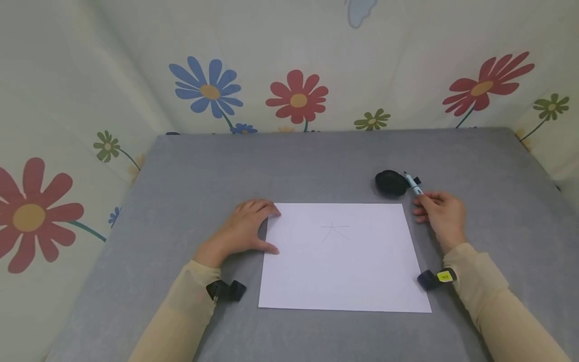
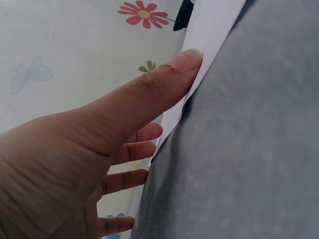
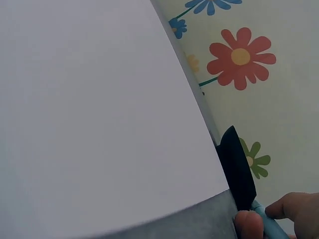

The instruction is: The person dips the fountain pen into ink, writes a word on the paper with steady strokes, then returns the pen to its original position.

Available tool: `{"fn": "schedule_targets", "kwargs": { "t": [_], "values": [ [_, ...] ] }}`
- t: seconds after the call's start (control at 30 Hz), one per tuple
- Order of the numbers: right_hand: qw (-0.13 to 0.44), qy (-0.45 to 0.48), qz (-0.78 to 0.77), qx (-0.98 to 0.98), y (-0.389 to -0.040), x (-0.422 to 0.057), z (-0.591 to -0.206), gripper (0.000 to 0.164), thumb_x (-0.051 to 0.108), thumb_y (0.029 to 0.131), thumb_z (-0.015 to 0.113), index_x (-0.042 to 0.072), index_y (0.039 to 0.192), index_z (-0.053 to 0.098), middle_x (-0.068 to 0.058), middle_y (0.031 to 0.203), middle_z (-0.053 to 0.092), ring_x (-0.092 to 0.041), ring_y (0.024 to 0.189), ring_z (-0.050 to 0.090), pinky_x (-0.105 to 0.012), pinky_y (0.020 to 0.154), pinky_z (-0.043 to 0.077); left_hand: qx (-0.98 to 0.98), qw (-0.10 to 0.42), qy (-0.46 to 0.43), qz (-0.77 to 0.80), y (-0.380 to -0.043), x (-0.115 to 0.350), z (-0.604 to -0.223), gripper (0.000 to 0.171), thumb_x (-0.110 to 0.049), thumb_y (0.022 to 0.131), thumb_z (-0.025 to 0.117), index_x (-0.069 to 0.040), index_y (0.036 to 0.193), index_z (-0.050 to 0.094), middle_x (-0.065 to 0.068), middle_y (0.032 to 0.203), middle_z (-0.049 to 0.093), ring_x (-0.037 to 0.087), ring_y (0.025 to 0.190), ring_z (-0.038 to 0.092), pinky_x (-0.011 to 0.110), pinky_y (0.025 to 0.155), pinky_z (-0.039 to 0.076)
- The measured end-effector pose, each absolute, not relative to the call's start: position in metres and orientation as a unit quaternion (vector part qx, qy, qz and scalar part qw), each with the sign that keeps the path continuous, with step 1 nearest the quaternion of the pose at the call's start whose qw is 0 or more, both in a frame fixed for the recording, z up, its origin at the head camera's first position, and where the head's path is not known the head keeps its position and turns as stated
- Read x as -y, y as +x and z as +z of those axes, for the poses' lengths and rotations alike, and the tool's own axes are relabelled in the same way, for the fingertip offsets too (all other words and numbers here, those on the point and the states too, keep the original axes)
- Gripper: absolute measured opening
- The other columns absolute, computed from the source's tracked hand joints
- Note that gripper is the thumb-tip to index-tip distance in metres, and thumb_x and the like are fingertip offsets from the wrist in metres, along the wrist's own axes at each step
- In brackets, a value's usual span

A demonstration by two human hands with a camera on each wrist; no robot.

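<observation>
A white sheet of paper [image 1: 344, 276] lies on the grey table, with a thin drawn figure [image 1: 335, 232] of a few crossing strokes in its upper middle. My left hand [image 1: 246, 226] rests at the paper's left edge, thumb and fingers spread, the thumb tip on the sheet. Beyond the paper's upper right corner, my right hand [image 1: 443, 216] pinches a light-blue pen [image 1: 413, 185] between thumb and fingers. The pen's dark end points up and to the left, beside a rounded black object [image 1: 391, 183]. In the right wrist view the pen [image 3: 271, 226] shows only partly.
Behind the table [image 1: 226, 166] hangs a pale curtain [image 1: 398, 60] printed with flowers, which also runs along the left side. Each wrist wears a small dark camera on a strap, the right one [image 1: 428, 280] overlapping the paper's right edge.
</observation>
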State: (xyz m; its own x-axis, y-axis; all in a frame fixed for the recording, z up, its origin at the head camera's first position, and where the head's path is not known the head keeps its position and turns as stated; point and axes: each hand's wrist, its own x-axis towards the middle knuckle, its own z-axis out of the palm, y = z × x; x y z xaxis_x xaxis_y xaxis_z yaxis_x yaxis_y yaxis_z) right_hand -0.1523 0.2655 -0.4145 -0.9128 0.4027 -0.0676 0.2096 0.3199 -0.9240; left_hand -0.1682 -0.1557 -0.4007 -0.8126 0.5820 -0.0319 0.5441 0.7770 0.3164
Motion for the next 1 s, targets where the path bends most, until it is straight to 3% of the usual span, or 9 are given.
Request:
{"fn": "schedule_targets", "kwargs": {
  "t": [0.3, 0.5, 0.67, 0.77, 1.0],
  "values": [
    [0.058, -0.186, 0.481, 0.855, -0.157, -0.267, -0.41, 0.036, 0.022, 0.094, 0.057, -0.009, 0.111, 0.059, 0.027, 0.062, 0.054, 0.007, 0.052, 0.058, -0.02, 0.045, 0.051, -0.941, 0.066, 0.298, 0.145, -0.168, 0.155, -0.402, 0.083, -0.054, 0.063, 0.084, -0.014, 0.129, 0.055, 0.008, 0.141, 0.049, 0.03, 0.134, 0.041, 0.055, 0.113, 0.029],
    [0.039, -0.174, 0.429, 0.886, -0.158, -0.265, -0.402, 0.036, 0.024, 0.093, 0.058, -0.008, 0.109, 0.06, 0.006, 0.072, 0.061, 0.005, 0.051, 0.054, -0.021, 0.045, 0.05, -0.941, 0.067, 0.297, 0.147, -0.168, 0.155, -0.401, 0.082, -0.054, 0.063, 0.084, -0.014, 0.129, 0.055, 0.007, 0.141, 0.049, 0.03, 0.134, 0.04, 0.054, 0.114, 0.028],
    [0.044, -0.166, 0.365, 0.915, -0.158, -0.263, -0.401, 0.035, 0.025, 0.092, 0.058, -0.007, 0.105, 0.063, -0.01, 0.081, 0.062, -0.009, 0.061, 0.048, -0.021, 0.049, 0.041, -0.942, 0.068, 0.296, 0.146, -0.169, 0.155, -0.401, 0.082, -0.054, 0.063, 0.084, -0.014, 0.129, 0.055, 0.007, 0.141, 0.049, 0.03, 0.134, 0.04, 0.054, 0.114, 0.028],
    [0.045, -0.162, 0.347, 0.923, -0.158, -0.263, -0.402, 0.033, 0.024, 0.092, 0.059, -0.007, 0.103, 0.062, -0.015, 0.084, 0.061, -0.014, 0.066, 0.046, -0.021, 0.051, 0.036, -0.941, 0.066, 0.298, 0.144, -0.168, 0.155, -0.401, 0.082, -0.054, 0.063, 0.084, -0.014, 0.129, 0.055, 0.007, 0.14, 0.05, 0.03, 0.134, 0.041, 0.054, 0.113, 0.029],
    [0.034, -0.156, 0.347, 0.924, -0.159, -0.265, -0.404, 0.033, 0.022, 0.091, 0.061, -0.008, 0.106, 0.06, -0.021, 0.091, 0.062, -0.016, 0.069, 0.048, -0.019, 0.052, 0.038, -0.941, 0.065, 0.298, 0.145, -0.168, 0.156, -0.401, 0.083, -0.054, 0.062, 0.084, -0.014, 0.128, 0.055, 0.008, 0.14, 0.05, 0.03, 0.134, 0.041, 0.055, 0.113, 0.03]
  ]
}}
